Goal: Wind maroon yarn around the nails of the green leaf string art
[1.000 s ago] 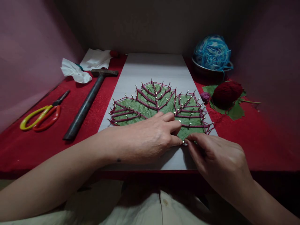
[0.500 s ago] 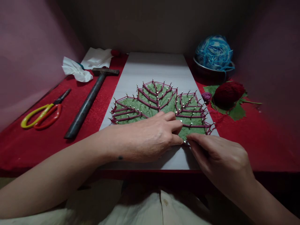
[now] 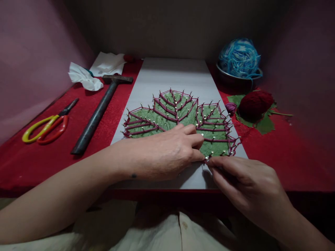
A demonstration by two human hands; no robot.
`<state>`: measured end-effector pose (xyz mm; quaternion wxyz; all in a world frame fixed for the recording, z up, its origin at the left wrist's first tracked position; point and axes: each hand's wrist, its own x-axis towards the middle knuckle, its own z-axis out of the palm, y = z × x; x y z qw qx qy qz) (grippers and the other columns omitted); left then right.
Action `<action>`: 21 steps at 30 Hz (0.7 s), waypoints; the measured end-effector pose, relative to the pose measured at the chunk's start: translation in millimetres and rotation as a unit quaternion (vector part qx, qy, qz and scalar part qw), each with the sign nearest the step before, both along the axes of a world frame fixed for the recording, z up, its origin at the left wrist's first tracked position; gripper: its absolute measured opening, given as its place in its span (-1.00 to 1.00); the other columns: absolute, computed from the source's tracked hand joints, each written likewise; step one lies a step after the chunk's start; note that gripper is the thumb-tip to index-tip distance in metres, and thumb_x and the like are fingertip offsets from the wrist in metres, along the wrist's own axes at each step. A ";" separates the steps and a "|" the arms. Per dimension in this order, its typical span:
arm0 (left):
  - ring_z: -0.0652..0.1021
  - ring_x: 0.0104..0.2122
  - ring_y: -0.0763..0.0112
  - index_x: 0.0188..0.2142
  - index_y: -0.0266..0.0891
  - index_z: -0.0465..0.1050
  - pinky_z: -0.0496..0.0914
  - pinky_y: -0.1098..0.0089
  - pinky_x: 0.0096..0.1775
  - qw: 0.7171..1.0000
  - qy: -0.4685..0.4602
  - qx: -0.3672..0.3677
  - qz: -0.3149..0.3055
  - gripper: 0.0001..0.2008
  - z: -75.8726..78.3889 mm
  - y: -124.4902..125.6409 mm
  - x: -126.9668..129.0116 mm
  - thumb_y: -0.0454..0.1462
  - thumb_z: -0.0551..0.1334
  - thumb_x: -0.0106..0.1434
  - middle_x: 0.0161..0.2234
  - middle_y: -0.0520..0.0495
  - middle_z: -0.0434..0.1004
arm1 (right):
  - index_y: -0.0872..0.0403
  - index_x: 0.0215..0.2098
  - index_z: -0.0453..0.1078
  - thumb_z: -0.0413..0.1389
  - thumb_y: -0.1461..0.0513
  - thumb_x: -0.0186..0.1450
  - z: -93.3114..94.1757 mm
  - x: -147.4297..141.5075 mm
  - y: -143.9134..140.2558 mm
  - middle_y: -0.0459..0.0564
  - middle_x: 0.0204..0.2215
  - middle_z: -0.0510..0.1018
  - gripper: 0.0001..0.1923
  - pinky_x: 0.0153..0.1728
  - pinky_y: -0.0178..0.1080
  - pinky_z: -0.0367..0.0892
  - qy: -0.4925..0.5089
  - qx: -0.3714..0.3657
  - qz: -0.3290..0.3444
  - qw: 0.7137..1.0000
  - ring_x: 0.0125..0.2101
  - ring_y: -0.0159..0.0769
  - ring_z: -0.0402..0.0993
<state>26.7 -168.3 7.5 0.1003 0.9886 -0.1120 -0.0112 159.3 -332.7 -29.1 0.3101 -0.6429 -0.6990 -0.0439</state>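
A green leaf lies on a long pale board, ringed and crossed by small nails with dark red yarn strung between them. My left hand lies over the leaf's lower left part, fingers curled and closed; its nearest fingertip touches beside a nail at the leaf's lower edge. What those fingers hold, if anything, is hidden. Just right of that nail, my right hand pinches the yarn between thumb and forefinger. Only a short bit of the yarn shows at the fingertips.
On the red cloth at left lie a hammer, yellow-and-red scissors and crumpled white tissue. At right, a dark red yarn ball rests on another leaf. Blue yarn fills a metal bowl.
My right fingertips have dropped slightly, uncovering nails along the leaf's lower right edge. My left hand has stayed in place.
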 end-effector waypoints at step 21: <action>0.32 -0.18 0.24 0.01 -0.30 0.36 0.24 0.29 -0.13 0.999 -0.027 -0.013 0.039 -0.69 -1.8 5.0 0.6 -0.42 0.04 0.29 -0.18 -0.17 0.40 | 0.14 -0.55 0.37 -0.05 0.46 0.22 4.7 -7.8 18.3 -0.04 -0.71 0.31 -0.73 -0.53 -0.20 0.01 -0.253 0.025 0.035 0.967 -0.64 -0.27 0.15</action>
